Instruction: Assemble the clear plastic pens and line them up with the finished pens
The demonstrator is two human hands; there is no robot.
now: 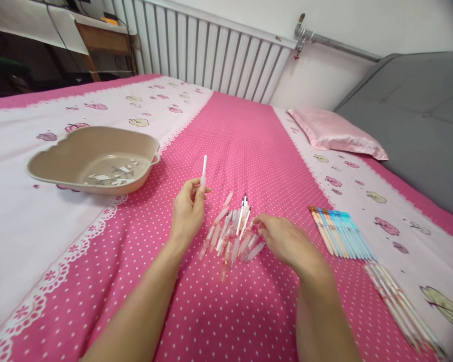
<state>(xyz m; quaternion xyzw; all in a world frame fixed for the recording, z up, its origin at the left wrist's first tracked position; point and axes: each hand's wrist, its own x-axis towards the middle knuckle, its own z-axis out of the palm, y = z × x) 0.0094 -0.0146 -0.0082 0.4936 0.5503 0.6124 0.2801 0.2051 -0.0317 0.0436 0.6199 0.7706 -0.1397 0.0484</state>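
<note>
Far left of the pile of pens, on a pink dotted bedsheet, sits a beige basin holding white scraps. Just left of the pile, the left hand pinches a white pen upright between thumb and fingertips. The right hand touches the pile's right edge with its fingers curled; whether it grips anything cannot be told. Right of the pile lies a neat row of blue and orange pens.
</note>
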